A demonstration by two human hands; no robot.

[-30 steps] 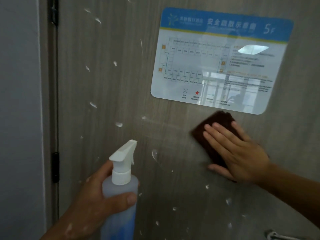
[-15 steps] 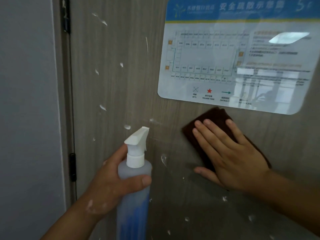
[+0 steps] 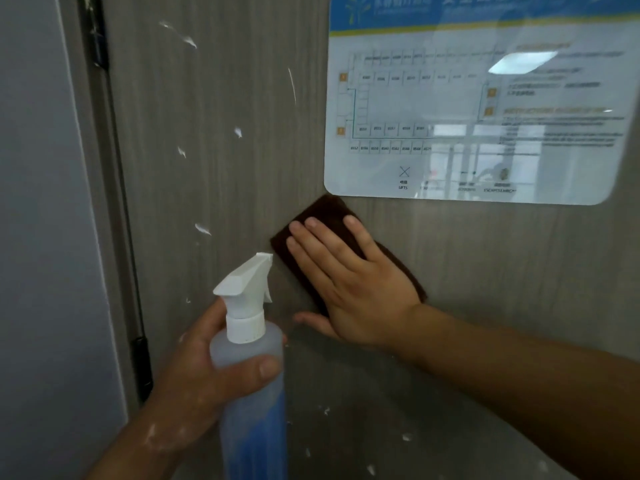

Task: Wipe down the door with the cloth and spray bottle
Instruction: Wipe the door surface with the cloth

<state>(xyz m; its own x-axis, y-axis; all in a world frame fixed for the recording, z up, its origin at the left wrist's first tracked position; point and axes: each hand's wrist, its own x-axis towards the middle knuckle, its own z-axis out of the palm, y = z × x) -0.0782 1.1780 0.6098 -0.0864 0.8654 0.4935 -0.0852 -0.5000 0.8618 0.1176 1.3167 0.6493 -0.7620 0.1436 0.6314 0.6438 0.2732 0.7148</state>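
Against the grey wood-grain door (image 3: pixel 225 140), just under the lower left corner of a glossy plastic sign (image 3: pixel 478 109), the right hand (image 3: pixel 349 285) lies flat with its fingers spread and straight, pressing a dark brown cloth (image 3: pixel 322 216) to the surface; the cloth is folded into a thick rectangle set on a slant, its nap looks soft and matte, and its upper corner touches the sign's bottom edge; the thumb reaches out past the cloth and rests on the bare door. Lower and to the left, the left hand (image 3: pixel 204 372) is wrapped around a spray bottle (image 3: pixel 249 393), the thumb laid across the front of its frosted, see-through plastic body; the bottle stands nearly upright, close in front of the door, with blue showing through its lower part; its white trigger head (image 3: pixel 246 282) is angular and points toward the cloth, just beside the right hand's fingers. White foamy flecks (image 3: pixel 202 229) dot the door to the left of the cloth and below both arms; a few cling to the left wrist. The sign has rounded corners, a blue band along the top, a floor plan, and window glare on its sheen; at the far left a dark hinge (image 3: pixel 142 368) sits in the gap between the door and a smooth pale wall (image 3: pixel 38 237).
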